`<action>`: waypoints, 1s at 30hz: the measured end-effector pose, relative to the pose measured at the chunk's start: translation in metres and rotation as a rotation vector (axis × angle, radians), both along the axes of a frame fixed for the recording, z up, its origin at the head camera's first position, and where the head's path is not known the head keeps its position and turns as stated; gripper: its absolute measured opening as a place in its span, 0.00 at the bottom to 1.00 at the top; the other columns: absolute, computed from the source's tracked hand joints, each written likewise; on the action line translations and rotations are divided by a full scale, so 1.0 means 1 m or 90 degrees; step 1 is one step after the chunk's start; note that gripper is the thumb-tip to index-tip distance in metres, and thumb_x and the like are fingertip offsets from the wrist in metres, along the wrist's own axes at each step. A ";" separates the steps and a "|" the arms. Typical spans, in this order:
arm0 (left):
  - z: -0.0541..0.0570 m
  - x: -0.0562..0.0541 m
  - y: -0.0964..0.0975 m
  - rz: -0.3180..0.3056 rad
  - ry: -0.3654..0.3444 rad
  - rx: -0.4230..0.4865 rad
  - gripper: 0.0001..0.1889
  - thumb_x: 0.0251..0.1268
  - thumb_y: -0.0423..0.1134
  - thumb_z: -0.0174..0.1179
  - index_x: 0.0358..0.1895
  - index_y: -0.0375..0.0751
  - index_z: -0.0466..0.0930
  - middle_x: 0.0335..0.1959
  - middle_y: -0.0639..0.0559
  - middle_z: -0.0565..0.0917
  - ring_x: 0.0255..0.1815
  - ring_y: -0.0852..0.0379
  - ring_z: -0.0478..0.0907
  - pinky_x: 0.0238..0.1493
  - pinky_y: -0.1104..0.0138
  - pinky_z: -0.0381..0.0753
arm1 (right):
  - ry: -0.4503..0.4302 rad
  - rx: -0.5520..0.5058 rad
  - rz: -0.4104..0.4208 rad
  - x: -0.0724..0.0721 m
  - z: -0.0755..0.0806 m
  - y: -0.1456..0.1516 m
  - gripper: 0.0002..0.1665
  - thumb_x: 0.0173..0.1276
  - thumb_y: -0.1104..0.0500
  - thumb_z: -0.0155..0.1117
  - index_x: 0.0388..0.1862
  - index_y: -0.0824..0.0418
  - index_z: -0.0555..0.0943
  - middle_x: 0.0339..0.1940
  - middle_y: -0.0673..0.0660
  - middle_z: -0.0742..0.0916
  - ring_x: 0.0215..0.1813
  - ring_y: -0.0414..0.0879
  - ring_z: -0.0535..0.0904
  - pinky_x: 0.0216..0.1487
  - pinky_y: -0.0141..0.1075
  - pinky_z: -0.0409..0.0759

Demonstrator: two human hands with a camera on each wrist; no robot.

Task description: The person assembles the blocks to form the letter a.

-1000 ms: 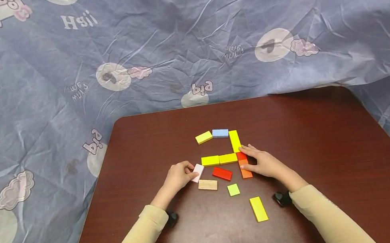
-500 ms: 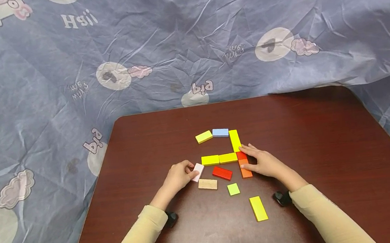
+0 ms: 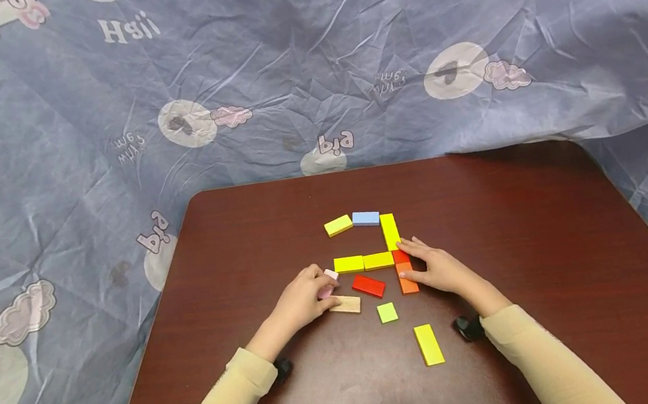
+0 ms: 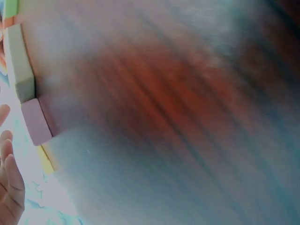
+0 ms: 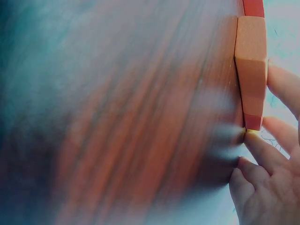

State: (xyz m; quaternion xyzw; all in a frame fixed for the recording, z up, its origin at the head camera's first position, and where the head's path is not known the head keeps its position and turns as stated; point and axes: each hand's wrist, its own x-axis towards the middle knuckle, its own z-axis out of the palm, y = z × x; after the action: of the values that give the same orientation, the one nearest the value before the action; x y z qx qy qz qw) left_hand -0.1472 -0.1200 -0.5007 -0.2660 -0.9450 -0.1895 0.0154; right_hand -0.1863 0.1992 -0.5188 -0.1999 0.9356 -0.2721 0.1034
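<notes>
My left hand (image 3: 301, 298) hovers over a pale pink block (image 3: 331, 274), its fingers partly hiding it in the head view. Its thumb tip is by the left end of a natural wood block (image 3: 346, 304). The left wrist view shows the fingers apart from the wood block (image 4: 21, 65) and pink block (image 4: 36, 122). With extended fingers, my right hand (image 3: 443, 272) rests along the right side of a column: an orange block (image 3: 408, 283), a red block (image 3: 400, 257) and a long yellow block (image 3: 390, 231). The thumb touches the orange block.
Two yellow blocks (image 3: 348, 264) run left from the column. Farther back lie a blue block (image 3: 366, 218) and a tilted yellow block (image 3: 338, 226). Loose nearer the front are a red block (image 3: 368, 285), a green square block (image 3: 387, 313) and a yellow block (image 3: 429, 344) on the table (image 3: 480, 201).
My left hand has let go of the pink block, and its thumb has shifted right and nearer to the wood block. The right hand has stayed in place.
</notes>
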 end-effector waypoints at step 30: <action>0.000 0.010 -0.007 -0.076 -0.031 -0.068 0.14 0.50 0.44 0.76 0.42 0.55 0.89 0.33 0.57 0.76 0.33 0.62 0.69 0.34 0.71 0.71 | -0.001 -0.001 0.002 0.000 0.001 -0.001 0.44 0.66 0.44 0.67 0.75 0.60 0.65 0.75 0.64 0.68 0.77 0.65 0.58 0.70 0.63 0.63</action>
State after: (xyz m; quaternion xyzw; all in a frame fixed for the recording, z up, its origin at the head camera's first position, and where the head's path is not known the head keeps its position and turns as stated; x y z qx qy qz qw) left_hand -0.1368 -0.1275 -0.5010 -0.3175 -0.9364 -0.1457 -0.0331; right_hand -0.1860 0.1984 -0.5177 -0.2014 0.9349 -0.2727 0.1048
